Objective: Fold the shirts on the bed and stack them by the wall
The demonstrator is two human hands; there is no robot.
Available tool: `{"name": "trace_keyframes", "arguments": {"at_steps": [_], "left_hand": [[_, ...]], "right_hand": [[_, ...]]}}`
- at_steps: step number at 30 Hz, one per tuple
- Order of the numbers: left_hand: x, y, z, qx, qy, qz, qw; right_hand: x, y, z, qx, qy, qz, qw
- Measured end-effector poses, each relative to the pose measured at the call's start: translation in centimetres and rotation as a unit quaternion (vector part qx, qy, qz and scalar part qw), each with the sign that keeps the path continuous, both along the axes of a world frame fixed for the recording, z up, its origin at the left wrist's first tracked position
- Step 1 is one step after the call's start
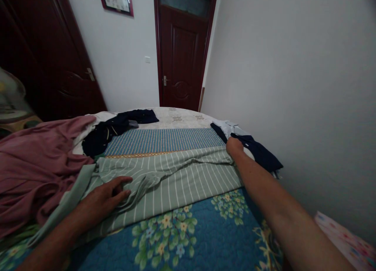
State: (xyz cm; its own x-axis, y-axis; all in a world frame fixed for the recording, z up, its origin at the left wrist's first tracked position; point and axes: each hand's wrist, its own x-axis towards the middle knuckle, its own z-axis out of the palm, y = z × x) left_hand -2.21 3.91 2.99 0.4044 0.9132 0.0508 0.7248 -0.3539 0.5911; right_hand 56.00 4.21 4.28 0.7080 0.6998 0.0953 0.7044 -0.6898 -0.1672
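Observation:
A pale green garment with white stripes point(188, 184) lies stretched sideways across the bed, creased near its left end. My left hand point(113, 194) rests over that left part, palm down, thumb and fingers apart. At the far right end, my right hand point(235, 145) is closed at the garment's upper corner, right beside the folded clothes; its fingertips are hidden. Those folded clothes, a navy piece point(261, 151) and a light grey-white piece point(230, 128), are stacked against the wall side.
On the left is a heaped pink cloth point(44, 157), with a dark navy garment point(100, 137) behind it. Underneath lie a blue floral quilt point(164, 235) and a blue striped mat point(167, 139). A wall point(279, 67) bounds the right; a brown door point(183, 55) stands beyond the bed.

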Motion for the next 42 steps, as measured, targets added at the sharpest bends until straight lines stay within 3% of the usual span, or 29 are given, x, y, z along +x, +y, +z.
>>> {"name": "trace_keyframes", "arguments": {"at_steps": [7,12,16,20,24,28,30,35,38,42], "left_hand": [[-1.0,1.4,0.0,-0.021,0.002,-0.024,0.999],[-0.9,1.5,0.0,-0.004,-0.012,-0.026,1.000],[0.2,0.6,0.5,0.022,0.022,-0.032,0.999],[1.2,-0.5,1.3,0.067,0.070,-0.065,0.993],[2.2,-1.9,1.9,0.117,0.135,-0.112,0.978],[3.2,-2.4,1.9,0.197,0.151,-0.155,0.956],[3.0,-2.0,1.9,0.233,0.133,-0.156,0.951],[0.9,-0.7,3.2,0.288,-0.012,-0.065,0.955],[0.0,-0.7,3.6,0.234,-0.008,-0.114,0.965],[0.2,-1.0,3.3,0.139,0.053,-0.153,0.977]], "right_hand": [[1.1,0.0,0.2,0.008,0.042,0.042,0.998],[0.9,-3.0,-0.3,0.034,0.068,0.071,0.995],[-0.7,-5.5,-1.9,0.104,0.064,0.095,0.988],[-2.0,-6.0,-2.8,0.179,0.036,0.110,0.977],[-1.6,-5.3,-2.6,0.287,0.062,0.099,0.951],[0.4,-4.6,-2.4,0.400,0.195,0.043,0.894],[1.3,-4.6,-2.5,0.422,0.220,0.027,0.879],[2.4,-5.3,-2.8,0.363,0.150,0.035,0.919],[2.1,-6.0,-2.4,0.314,0.100,0.048,0.943],[1.1,-7.1,-1.5,0.162,0.020,0.083,0.983]]}}
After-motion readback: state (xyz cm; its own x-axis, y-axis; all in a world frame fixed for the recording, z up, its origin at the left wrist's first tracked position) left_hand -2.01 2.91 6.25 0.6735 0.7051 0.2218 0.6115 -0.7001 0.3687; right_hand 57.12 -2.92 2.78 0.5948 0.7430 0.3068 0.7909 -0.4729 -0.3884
